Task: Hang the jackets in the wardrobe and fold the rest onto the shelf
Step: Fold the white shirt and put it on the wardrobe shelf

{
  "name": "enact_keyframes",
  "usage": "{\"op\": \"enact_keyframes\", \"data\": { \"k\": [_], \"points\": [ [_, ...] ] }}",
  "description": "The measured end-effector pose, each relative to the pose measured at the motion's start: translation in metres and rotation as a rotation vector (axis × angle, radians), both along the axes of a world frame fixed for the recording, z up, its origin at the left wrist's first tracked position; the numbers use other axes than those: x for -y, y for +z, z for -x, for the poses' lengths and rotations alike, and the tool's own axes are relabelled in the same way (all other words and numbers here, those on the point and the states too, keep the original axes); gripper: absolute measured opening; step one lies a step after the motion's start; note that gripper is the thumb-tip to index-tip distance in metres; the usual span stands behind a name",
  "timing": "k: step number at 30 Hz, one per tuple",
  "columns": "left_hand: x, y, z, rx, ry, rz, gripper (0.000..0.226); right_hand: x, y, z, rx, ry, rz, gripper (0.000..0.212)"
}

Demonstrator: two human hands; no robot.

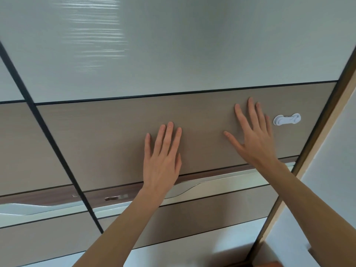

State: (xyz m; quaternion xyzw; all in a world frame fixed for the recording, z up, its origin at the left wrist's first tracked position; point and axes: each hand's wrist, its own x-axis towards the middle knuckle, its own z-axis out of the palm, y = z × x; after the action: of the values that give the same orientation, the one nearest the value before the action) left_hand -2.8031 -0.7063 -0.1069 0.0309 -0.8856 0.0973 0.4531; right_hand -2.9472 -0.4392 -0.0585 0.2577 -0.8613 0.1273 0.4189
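Two flat palms, the left hand (161, 160) and right hand (254, 137), fingers straight and holding nothing, press the wardrobe door (115, 135), seemingly to slide it sideways; no jackets are in view.

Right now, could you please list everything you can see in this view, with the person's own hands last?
Wardrobe door: one, brown middle panel with glossy pale panels above and below, fills the view, closed.
Neighbouring door: one, same colours, at the left beyond a dark vertical frame.
Child lock: one, white, on the brown panel near its right edge.
Recessed handle strip: one, silver, below the brown panel.
Side frame: one, light wood, at the right.
Left hand: flat on the brown panel.
Right hand: flat, fingers spread, beside the lock.
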Motion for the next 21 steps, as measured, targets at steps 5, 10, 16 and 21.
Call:
{"op": "enact_keyframes", "data": {
  "k": [5, 10, 16, 21],
  "points": [
    [-0.01, 0.003, 0.005, 0.004, -0.017, 0.014, 0.077, -0.017, 0.007, -0.001, 0.046, -0.024, -0.031, 0.077],
    [-0.005, 0.004, 0.0, 0.017, -0.012, -0.026, 0.083, -0.013, 0.012, -0.008, 0.073, -0.031, -0.062, 0.073],
    [-0.007, 0.015, -0.016, 0.06, -0.017, 0.002, 0.08, -0.008, 0.016, -0.035, 0.102, -0.1, -0.095, 0.074],
    [-0.013, 0.03, -0.038, 0.076, -0.079, -0.091, 0.068, 0.002, 0.017, -0.097, 0.107, -0.144, -0.04, 0.073]
  ]
}}
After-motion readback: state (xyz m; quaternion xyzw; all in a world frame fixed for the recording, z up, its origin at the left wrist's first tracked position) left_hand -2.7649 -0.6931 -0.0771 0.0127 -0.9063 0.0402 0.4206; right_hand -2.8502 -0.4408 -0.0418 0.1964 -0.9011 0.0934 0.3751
